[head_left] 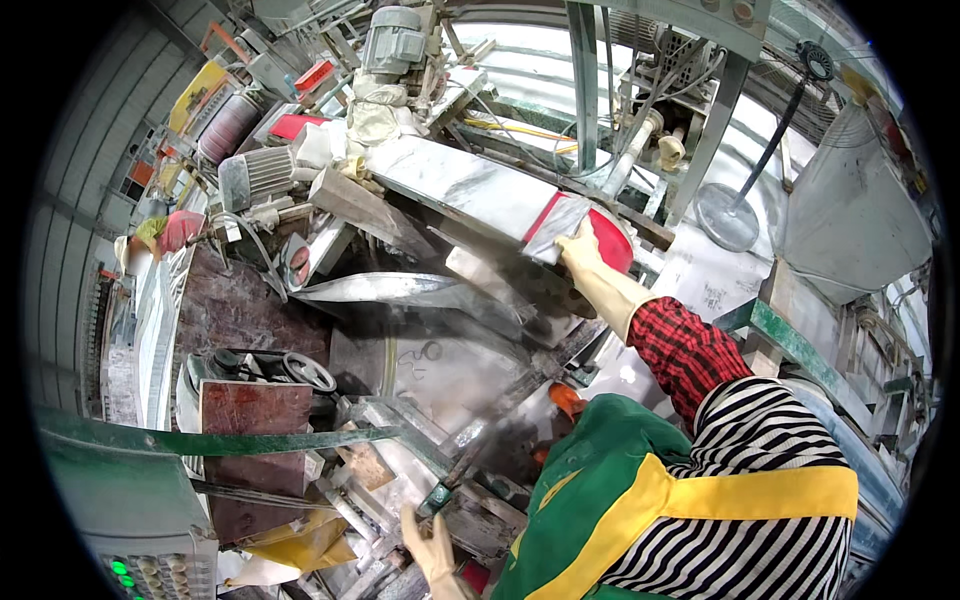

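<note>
My right hand [582,252], in a cream glove, is stretched forward and grips the near end of a small grey-white marbled stone piece [558,228]. That piece lies across a red surface [609,238] at the end of a long, narrow white marbled bed [460,187]; some fingertips are hidden behind the stone. Low in the picture, my left hand [430,548], gloved alike, hovers near a green-ended metal bar [436,498]. Its thumb and fingers are spread, with nothing between them.
A grey motor [394,42] stands beyond the bed, and a second finned motor [256,178] to its left. A green rail [230,440] crosses at the lower left above a control box with lit buttons [122,568]. A handwheel [309,372] sits nearby. At far left is another person [165,235].
</note>
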Tool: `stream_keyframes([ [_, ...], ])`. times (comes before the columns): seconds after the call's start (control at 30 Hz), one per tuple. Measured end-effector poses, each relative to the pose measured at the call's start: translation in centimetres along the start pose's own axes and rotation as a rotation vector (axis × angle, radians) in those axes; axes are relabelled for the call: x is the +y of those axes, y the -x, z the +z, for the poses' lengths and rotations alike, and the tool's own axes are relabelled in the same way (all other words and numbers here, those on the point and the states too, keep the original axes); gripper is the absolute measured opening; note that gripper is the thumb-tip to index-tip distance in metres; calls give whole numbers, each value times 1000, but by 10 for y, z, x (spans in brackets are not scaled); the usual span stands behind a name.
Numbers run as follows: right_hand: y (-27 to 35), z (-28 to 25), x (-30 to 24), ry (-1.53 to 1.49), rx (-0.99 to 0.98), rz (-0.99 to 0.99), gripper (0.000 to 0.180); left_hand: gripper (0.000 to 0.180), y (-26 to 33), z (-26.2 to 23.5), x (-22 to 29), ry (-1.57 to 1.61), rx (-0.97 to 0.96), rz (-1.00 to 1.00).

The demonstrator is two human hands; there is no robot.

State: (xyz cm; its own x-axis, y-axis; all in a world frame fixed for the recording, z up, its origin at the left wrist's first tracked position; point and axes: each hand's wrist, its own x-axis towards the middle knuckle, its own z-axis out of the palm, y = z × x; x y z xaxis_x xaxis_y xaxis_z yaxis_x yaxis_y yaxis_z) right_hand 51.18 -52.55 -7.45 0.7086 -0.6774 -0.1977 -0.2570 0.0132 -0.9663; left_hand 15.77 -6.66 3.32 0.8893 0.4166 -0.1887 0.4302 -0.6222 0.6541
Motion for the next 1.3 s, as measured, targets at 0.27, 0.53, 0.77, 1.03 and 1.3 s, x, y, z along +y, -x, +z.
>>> stream_keyframes([
  [0.27, -36, 6, 0, 516, 33, -112, 78, 56, 47, -58, -99, 184, 293, -265],
  [0.53, -38, -6, -20, 266, -299, 227, 66, 55, 74, -64, -94, 61, 485, -210],
  [0.77, 19, -36, 2, -172, -366, -82, 60, 54, 92, -82, -138, -366, 730, -101],
  [1.03, 91, -111, 108, 318, -298, 55, 48, 54, 123, -107, -232, -887, 915, -233],
  [1.3, 37, -162, 209, 1490, -1090, -802, 48, 54, 129, -119, -307, -1054, 1019, -341],
])
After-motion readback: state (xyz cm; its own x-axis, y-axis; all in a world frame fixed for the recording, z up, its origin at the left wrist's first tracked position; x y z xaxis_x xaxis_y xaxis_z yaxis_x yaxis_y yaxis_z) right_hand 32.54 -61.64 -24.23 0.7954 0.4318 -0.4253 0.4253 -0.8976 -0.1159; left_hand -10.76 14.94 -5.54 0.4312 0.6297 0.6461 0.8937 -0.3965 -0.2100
